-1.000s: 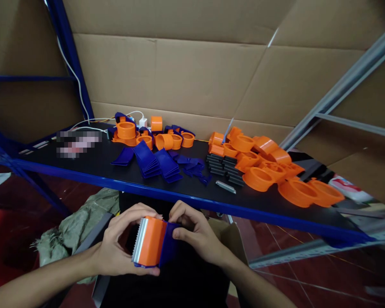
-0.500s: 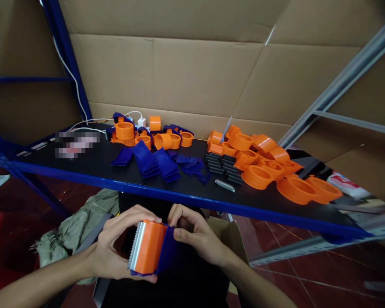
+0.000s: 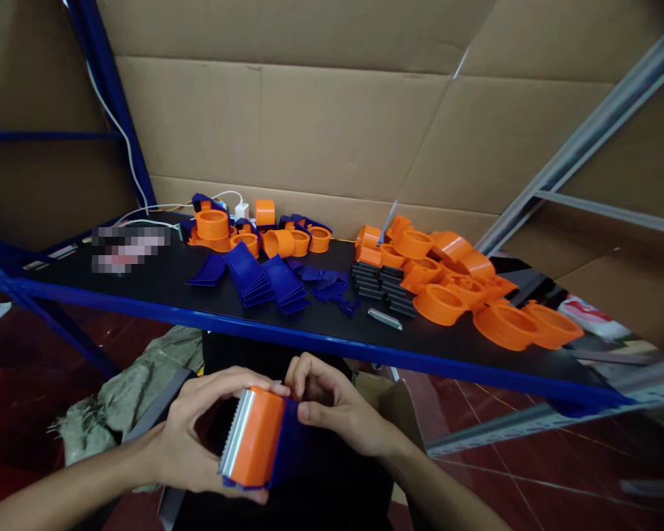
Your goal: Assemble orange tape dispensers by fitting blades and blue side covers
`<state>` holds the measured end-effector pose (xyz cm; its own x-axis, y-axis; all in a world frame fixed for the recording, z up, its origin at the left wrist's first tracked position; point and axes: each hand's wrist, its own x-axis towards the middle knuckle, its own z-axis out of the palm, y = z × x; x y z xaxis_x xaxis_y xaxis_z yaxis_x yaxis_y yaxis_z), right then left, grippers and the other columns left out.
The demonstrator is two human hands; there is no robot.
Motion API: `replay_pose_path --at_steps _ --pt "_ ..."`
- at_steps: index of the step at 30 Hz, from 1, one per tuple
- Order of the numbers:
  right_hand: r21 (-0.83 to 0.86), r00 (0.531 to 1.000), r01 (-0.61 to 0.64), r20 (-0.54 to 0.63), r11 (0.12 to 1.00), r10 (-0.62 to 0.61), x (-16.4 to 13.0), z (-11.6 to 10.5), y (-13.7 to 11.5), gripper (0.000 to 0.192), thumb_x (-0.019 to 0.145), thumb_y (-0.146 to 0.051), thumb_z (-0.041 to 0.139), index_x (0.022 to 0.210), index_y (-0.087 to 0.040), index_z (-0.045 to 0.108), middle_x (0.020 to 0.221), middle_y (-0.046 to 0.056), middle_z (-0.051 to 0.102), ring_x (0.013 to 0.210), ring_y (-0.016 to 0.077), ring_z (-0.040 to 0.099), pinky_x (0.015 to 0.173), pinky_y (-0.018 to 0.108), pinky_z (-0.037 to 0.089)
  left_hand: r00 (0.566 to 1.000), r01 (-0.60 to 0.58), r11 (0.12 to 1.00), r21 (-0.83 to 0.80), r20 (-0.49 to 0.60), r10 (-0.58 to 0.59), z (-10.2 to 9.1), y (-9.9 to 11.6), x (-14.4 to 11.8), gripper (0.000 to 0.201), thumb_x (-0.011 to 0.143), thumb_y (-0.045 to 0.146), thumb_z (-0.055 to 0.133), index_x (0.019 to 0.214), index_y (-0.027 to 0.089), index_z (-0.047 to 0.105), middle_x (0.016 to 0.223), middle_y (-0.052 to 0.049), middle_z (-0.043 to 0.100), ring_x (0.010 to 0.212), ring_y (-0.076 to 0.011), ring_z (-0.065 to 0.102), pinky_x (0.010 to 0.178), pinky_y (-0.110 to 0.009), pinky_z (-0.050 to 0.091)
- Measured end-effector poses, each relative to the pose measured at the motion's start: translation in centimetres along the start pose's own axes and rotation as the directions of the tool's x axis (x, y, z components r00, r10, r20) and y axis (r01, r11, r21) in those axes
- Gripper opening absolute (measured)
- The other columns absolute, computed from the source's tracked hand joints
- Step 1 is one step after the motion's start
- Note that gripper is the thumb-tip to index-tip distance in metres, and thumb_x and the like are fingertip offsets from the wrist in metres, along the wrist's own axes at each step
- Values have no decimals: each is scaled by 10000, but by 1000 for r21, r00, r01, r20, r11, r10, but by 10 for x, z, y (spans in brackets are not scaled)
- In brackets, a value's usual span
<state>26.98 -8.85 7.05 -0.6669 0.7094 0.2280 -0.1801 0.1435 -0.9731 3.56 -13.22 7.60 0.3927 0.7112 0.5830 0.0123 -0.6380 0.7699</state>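
My left hand (image 3: 199,428) is wrapped around an orange tape dispenser (image 3: 257,439), thumb below and fingers on top. A serrated metal blade (image 3: 239,435) runs down the dispenser's left edge. From its right side a blue plastic flap (image 3: 288,439) sticks out, its lower part dark against my clothing. At the flap's upper right edge, my right hand (image 3: 332,405) is closed, with thumb and curled index finger pinching it. The far side of the dispenser is hidden.
On the black shelf (image 3: 160,295) lie stacked blue plates (image 3: 249,274), small blue pieces (image 3: 329,284), black strips (image 3: 368,282), a metal blade piece (image 3: 384,318) and piled orange dispenser bodies (image 3: 443,304). The shelf's blue front edge (image 3: 332,350) runs just beyond my hands.
The dispenser and my left hand have shifted slightly down in view. My right hand keeps its pinch at the flap's edge. The items on the shelf lie as before.
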Motion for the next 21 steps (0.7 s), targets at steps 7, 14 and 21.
replay_pose_path --at_steps 7,14,21 --pt "-893 888 274 92 358 -450 -12 14 -24 532 854 -360 729 1336 -226 548 1239 140 593 1138 286 579 979 453 505 806 231 907 -352 -453 -381 6 -19 2 621 660 279 880 1217 246 608 1197 -84 696 1087 -314 665 911 -361 533" --pt "-914 900 188 14 360 -435 39 -52 -74 335 931 -172 573 1239 -246 681 1089 60 696 968 198 660 867 349 537 878 132 786 -604 -297 -376 8 -23 15 706 796 405 777 1430 317 478 1527 -116 463 1372 -365 453 1009 -502 517" --pt "-782 839 -354 -508 513 -195 181 -184 -106 251 864 -192 653 1078 -84 727 924 118 728 816 225 666 806 379 531 889 408 762 -503 27 -457 11 -26 17 398 943 285 611 1339 268 575 1373 -147 608 1225 -336 585 951 -505 553"
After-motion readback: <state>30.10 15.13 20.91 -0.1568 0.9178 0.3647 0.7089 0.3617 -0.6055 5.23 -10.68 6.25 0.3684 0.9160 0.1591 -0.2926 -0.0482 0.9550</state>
